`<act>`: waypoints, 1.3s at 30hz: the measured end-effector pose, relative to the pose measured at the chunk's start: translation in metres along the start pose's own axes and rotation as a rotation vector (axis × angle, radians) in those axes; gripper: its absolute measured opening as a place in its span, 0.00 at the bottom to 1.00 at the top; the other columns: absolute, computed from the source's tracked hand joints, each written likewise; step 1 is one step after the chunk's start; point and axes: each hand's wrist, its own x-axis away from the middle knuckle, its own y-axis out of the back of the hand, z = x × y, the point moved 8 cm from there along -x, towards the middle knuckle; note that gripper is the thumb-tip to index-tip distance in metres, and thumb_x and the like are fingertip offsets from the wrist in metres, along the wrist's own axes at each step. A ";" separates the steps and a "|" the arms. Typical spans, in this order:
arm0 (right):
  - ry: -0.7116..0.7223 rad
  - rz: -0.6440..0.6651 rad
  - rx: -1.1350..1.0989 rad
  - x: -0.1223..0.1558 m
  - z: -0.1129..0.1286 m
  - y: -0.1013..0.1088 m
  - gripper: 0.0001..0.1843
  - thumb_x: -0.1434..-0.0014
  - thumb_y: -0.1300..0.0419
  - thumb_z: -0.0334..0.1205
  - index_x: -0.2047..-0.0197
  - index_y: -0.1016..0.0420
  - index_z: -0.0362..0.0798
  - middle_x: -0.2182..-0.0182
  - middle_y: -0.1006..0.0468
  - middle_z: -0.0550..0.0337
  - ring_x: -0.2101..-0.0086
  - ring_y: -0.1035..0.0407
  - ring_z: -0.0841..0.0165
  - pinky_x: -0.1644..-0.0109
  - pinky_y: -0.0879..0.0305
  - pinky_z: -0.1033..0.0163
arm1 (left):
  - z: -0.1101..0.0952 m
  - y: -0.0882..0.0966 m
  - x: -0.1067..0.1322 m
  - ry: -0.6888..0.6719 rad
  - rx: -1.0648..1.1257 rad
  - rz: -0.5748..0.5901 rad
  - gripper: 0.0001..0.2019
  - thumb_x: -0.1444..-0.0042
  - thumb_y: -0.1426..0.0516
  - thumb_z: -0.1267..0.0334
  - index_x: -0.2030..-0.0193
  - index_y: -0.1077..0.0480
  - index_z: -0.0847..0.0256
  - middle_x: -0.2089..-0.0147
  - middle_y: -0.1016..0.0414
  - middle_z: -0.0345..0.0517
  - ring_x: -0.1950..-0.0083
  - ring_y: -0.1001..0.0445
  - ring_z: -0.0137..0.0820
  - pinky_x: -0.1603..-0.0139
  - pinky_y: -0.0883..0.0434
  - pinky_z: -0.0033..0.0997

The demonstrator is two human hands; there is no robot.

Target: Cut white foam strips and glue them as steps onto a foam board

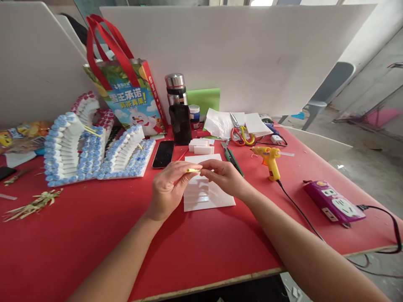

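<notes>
My left hand (pixel 171 184) is closed on a short pale-yellow stick (pixel 192 170), held level above the table. Fingertips of my right hand (pixel 224 174) are pinched together right beside the stick's far end; what they hold there is hidden or too small to name. Below both hands lies a white foam board (pixel 222 195), with white foam strips (pixel 200 193) stepped on top of it. Behind the hands are a small pile of white foam blocks (pixel 203 147) and a green-handled utility knife (pixel 233 158).
Blue-and-white stepped models (pixel 71 155) stand left on the red table (pixel 126 235), near a shopping bag (pixel 132 100). A phone (pixel 163 154), a thermos (pixel 176 86) and scissors (pixel 241 134) lie or stand behind. A yellow glue gun (pixel 269 161) and purple power strip (pixel 333 201) trail cords at right.
</notes>
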 end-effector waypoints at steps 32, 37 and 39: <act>-0.133 -0.197 -0.427 0.009 -0.004 0.003 0.06 0.41 0.31 0.38 0.65 0.20 0.45 0.70 0.16 0.54 0.74 0.32 0.73 0.69 0.39 0.64 | 0.034 0.016 0.015 0.220 -0.001 -0.115 0.09 0.40 0.35 0.66 0.53 0.20 0.56 0.57 0.22 0.44 0.55 0.22 0.31 0.50 0.25 0.32; -0.182 -0.162 -0.461 0.010 -0.005 -0.002 0.08 0.44 0.29 0.40 0.66 0.20 0.45 0.70 0.16 0.54 0.76 0.34 0.74 0.71 0.39 0.64 | 0.060 0.013 0.020 0.562 0.570 -0.285 0.14 0.46 0.31 0.66 0.53 0.22 0.56 0.58 0.23 0.40 0.62 0.21 0.28 0.52 0.22 0.32; -0.188 -0.156 -0.464 0.010 -0.004 -0.004 0.09 0.44 0.29 0.41 0.65 0.20 0.45 0.68 0.15 0.54 0.76 0.33 0.74 0.71 0.38 0.64 | 0.064 0.010 0.021 0.616 0.692 -0.310 0.10 0.47 0.31 0.66 0.57 0.22 0.59 0.59 0.22 0.41 0.60 0.21 0.28 0.50 0.23 0.32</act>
